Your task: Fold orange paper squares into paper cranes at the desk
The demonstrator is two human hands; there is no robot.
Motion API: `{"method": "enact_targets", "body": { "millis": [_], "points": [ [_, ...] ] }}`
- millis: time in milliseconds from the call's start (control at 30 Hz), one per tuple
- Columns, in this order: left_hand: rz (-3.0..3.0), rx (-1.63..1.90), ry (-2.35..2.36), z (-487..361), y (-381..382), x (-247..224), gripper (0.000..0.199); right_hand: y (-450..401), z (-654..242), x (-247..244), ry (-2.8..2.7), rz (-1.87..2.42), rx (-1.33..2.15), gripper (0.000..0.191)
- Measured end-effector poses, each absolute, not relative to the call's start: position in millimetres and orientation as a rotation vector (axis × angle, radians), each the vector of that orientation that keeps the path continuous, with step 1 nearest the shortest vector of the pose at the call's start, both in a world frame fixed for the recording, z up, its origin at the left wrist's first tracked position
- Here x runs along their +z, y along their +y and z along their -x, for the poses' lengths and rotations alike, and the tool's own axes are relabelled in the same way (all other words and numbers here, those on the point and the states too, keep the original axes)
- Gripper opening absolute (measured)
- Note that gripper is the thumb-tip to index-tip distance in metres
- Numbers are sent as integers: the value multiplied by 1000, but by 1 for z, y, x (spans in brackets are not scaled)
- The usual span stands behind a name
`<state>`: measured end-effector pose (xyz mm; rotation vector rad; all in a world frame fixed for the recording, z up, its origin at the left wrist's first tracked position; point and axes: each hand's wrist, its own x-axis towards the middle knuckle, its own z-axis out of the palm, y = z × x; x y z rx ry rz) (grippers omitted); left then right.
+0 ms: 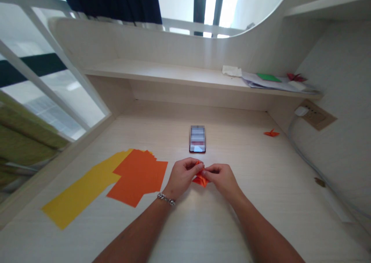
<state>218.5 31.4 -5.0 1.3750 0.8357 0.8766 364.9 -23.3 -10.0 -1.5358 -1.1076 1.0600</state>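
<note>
A small folded piece of orange paper point(201, 180) is held between my two hands, just above the desk's middle. My left hand point(183, 175) pinches its upper left part between thumb and fingers. From the other side, my right hand point(222, 177) grips it in a thumb-and-finger pinch. The upper part of the folded paper is partly hidden by the fingertips, while its pointed lower flaps show below them. Just beyond the hands a phone point(197, 139) lies flat with its screen lit.
Overlapping orange sheets point(142, 174) and yellow sheets point(78, 193) lie to the left. A folded orange paper figure point(271, 133) sits at the right. Papers, a green sheet point(268, 77) and a red folded figure point(296, 77) rest on the shelf point(162, 72). A grey cable point(304, 155) runs along the right wall.
</note>
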Motion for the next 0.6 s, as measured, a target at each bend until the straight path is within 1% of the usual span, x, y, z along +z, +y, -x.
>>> {"method": "enact_targets", "body": {
  "millis": [600],
  "points": [
    [-1430,865,874,-214,33,0,18,-24,-366,-13,-1095,1499,1148,21]
  ]
}}
